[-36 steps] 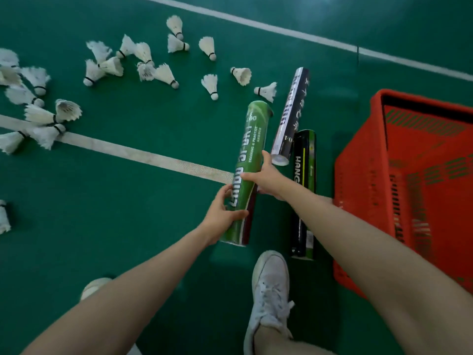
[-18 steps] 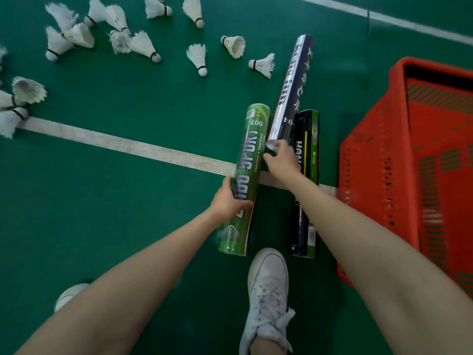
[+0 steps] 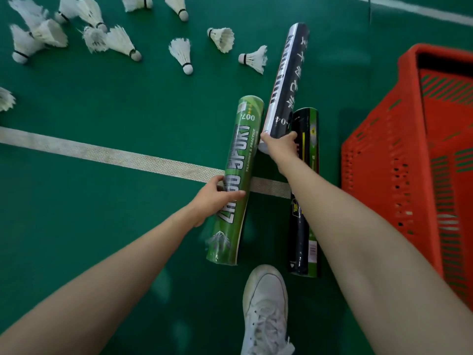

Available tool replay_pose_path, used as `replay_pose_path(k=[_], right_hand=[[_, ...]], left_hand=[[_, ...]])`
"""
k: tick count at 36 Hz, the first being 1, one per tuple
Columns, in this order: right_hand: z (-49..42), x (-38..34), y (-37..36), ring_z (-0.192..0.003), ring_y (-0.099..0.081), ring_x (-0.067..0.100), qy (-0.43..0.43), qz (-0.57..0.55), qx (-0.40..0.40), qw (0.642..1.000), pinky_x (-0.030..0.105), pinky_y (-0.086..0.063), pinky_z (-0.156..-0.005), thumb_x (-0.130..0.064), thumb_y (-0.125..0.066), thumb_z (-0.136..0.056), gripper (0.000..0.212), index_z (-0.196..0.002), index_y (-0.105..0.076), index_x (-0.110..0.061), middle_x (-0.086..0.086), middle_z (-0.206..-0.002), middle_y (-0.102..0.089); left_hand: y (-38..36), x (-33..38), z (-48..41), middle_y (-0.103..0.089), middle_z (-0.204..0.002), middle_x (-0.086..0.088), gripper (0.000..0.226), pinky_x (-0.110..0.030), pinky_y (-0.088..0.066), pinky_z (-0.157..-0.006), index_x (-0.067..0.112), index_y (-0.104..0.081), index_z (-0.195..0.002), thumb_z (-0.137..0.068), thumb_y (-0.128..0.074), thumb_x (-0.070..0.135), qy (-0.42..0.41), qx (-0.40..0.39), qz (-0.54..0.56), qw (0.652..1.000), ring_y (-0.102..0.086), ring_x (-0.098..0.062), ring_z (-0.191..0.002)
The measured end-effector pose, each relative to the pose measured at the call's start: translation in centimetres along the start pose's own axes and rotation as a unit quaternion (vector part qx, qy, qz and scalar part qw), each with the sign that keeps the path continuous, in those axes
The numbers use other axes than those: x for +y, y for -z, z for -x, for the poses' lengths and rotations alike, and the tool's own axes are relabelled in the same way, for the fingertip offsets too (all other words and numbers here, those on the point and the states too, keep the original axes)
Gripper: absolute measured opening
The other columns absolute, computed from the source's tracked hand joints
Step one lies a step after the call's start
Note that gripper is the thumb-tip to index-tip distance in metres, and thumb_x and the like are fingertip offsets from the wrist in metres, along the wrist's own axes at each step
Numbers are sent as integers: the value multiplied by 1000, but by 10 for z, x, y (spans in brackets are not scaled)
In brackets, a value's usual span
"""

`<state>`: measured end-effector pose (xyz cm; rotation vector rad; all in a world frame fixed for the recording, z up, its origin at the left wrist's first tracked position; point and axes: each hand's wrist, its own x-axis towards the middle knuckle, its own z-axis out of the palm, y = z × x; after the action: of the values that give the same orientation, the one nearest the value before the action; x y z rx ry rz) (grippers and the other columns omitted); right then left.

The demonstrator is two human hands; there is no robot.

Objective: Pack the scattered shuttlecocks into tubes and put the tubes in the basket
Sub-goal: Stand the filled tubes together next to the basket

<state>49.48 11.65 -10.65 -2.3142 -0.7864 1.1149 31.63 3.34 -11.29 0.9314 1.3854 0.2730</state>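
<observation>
My left hand (image 3: 213,198) grips a green tube (image 3: 239,175) around its middle, held lengthwise above the floor. My right hand (image 3: 280,147) grips the near end of a black-and-white tube (image 3: 286,80) that points away from me. A third tube, black and green (image 3: 305,201), lies on the floor under my right forearm. Several white shuttlecocks (image 3: 183,53) lie scattered across the upper left of the floor. The red basket (image 3: 378,160) stands at the right.
A white court line (image 3: 107,155) crosses the green floor beneath the tubes. My white shoe (image 3: 266,308) is planted just below the tubes. Another white line (image 3: 419,10) runs along the top right.
My right hand has left the green tube and closed on the end of the black-and-white tube. The view has shifted, so the shuttlecocks sit higher in the frame.
</observation>
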Motion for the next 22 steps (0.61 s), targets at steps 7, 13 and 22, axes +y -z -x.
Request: replay_pose_path(k=[7,13,22], right_hand=[[9,0,5,-97,-53,21,25,-172,48,984,28,-39,-82,-29,-61,-86,57,-133,-33,-11,8,-122,-55],[35,2,24,-104,-58,20,47,-318,-27,946,36,-50,-94,-25,-63,-87,38,-116,-39,-22,1,-111,-57],[61,7,36,-91,-65,19,94,-393,-124,906,30,-54,-77,-22,-63,-88,43,-127,-47,-12,6,-108,-62]], left_hand=[[1,5,2,-64,-97,6,43,-21,-50,-64,21,-48,-118,-83,-73,18,-2,-9,24,1000,-65,-8,-81],[-9,14,5,-64,-98,3,38,-27,-53,-73,20,-52,-113,-82,-75,20,-22,9,1,1000,-65,-11,-83],[-40,30,-9,-64,-121,-6,38,-36,-50,-94,6,-54,-131,-93,-58,8,-70,26,5,997,-62,-16,-98]])
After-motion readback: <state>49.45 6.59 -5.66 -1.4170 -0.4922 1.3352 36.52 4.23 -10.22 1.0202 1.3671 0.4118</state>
